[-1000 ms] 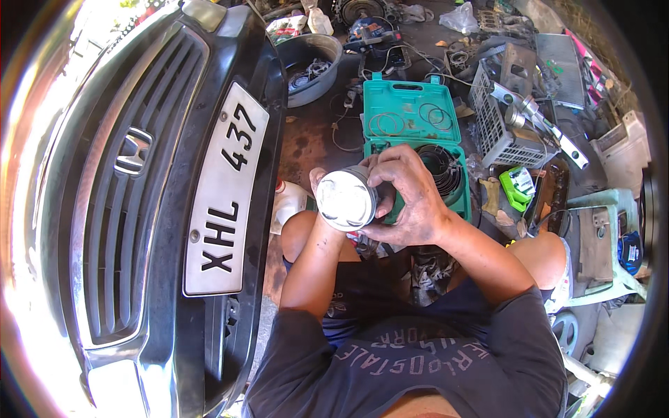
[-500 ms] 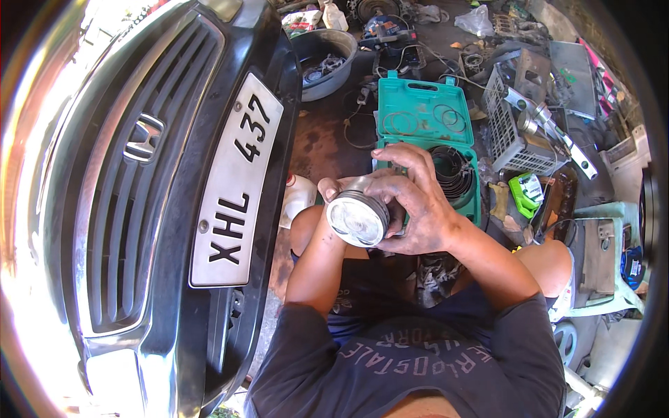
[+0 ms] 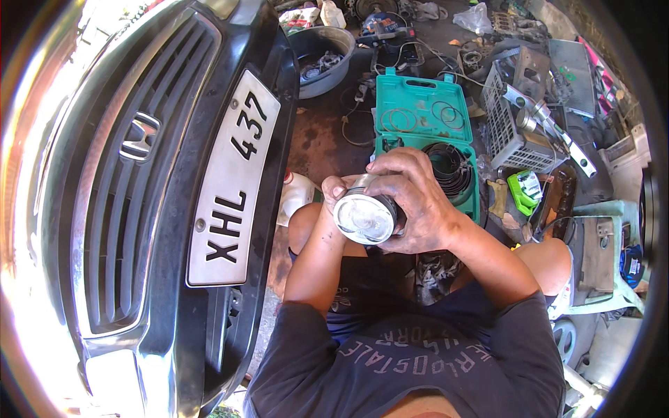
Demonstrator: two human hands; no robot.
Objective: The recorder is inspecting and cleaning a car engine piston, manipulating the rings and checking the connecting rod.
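I hold a round silvery metal piston in front of my chest, its flat shiny crown facing up at me. My right hand, smeared with grease, wraps over its top and right side with the fingers curled around the rim. My left hand grips it from the left and behind, mostly hidden by the piston. Just beyond my hands lies an open green plastic case with thin metal rings in its lid and a stack of dark rings in its base.
A dark car front with grille and white number plate fills the left. A white plastic bottle stands by my left knee. A grey basin, a white wire crate, tools and scattered engine parts cover the oily ground ahead and right.
Both hands have kept hold of the piston and turned it slightly, shifting a little lower and right in view. My head has tilted, so the scene moved a bit.
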